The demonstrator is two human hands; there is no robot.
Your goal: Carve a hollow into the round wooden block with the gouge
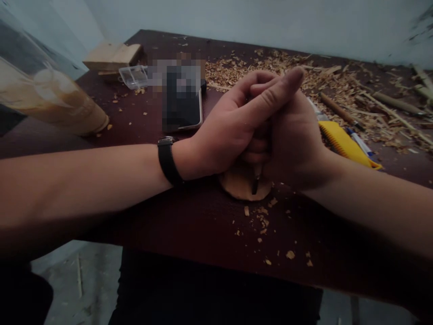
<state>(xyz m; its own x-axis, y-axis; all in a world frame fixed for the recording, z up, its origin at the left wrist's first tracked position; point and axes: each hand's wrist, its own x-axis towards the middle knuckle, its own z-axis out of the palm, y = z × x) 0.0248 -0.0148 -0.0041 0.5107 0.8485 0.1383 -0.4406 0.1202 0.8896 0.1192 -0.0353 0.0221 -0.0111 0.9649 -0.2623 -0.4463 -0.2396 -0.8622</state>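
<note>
My two hands are clasped together over a small rounded piece of light wood (241, 184) that rests on the dark table (189, 221). My left hand (233, 122), with a black watch at the wrist, wraps over my right hand (294, 140). A thin dark tool tip (256, 183) sticks down out of my right fist onto the wood; its handle is hidden inside the grip. My left thumb lies along the top of both hands.
Wood shavings (287, 67) cover the far right of the table. A yellow-handled tool (345, 144), pens and carving tools lie to the right. A phone (184, 108), a clear plastic box (133, 76), wood blocks (113, 56) and a large pale wooden object (50, 99) sit to the left.
</note>
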